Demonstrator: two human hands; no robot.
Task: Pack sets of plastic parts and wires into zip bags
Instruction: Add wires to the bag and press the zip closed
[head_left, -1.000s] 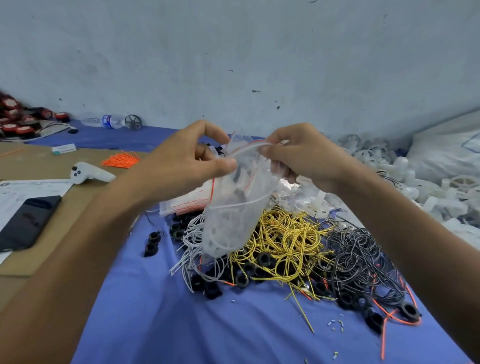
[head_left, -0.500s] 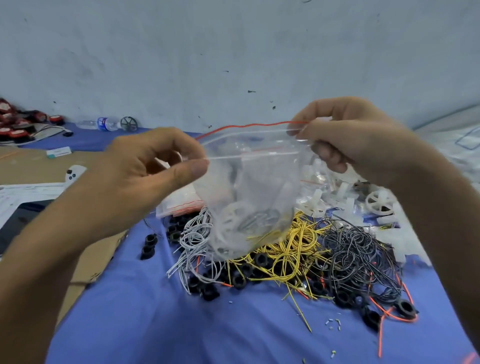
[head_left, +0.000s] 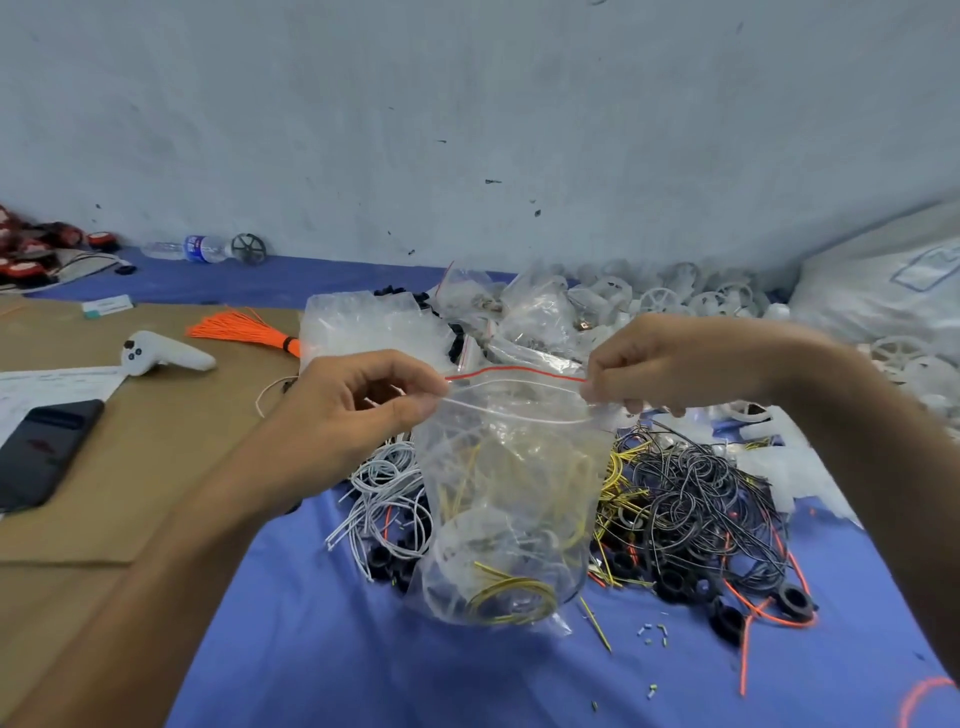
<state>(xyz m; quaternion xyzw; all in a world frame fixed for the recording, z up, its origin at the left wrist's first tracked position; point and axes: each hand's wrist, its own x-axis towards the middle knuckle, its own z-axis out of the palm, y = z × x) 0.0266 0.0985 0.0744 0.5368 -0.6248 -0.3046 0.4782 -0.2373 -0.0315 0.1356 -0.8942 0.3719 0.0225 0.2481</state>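
Bag (head_left: 511, 499) hangs over the near blue worktop (head_left: 363, 649), with yellow wire (head_left: 511, 597) inside. Left hand (head_left: 343, 415) and right hand (head_left: 670, 364) each pinch one top corner in a narrow grip. Just behind lie loose wires (head_left: 691, 493); farther, white wheels (head_left: 670, 299).

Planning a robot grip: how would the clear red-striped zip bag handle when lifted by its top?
Probably floppy: the clear red-striped zip bag sags, creased, between left hand and right hand. Likely bottom-heavy: yellow wire coil lies lowest.
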